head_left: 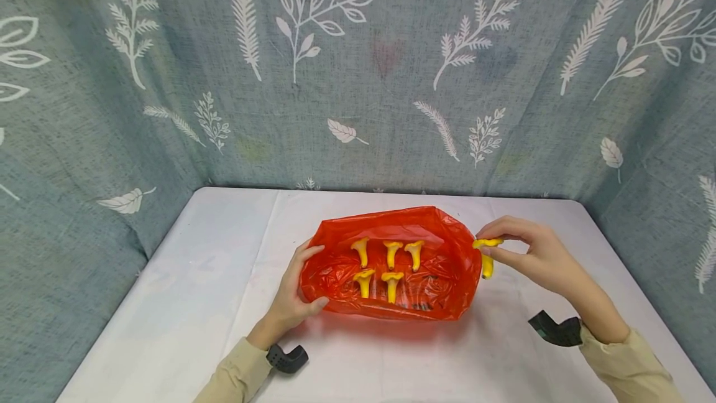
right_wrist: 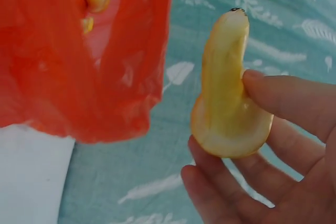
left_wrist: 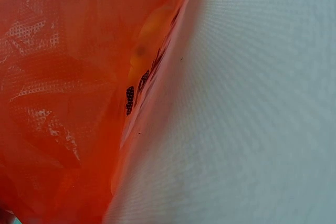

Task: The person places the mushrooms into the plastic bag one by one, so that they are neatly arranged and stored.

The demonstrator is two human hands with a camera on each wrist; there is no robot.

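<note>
A red plastic bag (head_left: 403, 311) lies with its mouth wide on the table. Several yellow chanterelle mushrooms (head_left: 415, 255) are in it, in two rows. My left hand (head_left: 291, 294) grips the bag's left side, thumb at the front rim and fingers at the back. To the right of the bag, my right hand (head_left: 528, 254) pinches another chanterelle (head_left: 488, 264) by its cap, close beside the rim. The right wrist view shows this chanterelle (right_wrist: 226, 93) between thumb and fingers, apart from the bag. Only red plastic (left_wrist: 58, 129) and white cloth fill the left wrist view; the left hand is mostly hidden there.
The table (head_left: 224, 241) has a white cover. Grey-green curtains (head_left: 358, 104) with white leaf prints stand behind it and at both sides. Dark devices (head_left: 288, 359) sit on both wrists, below beige sleeves.
</note>
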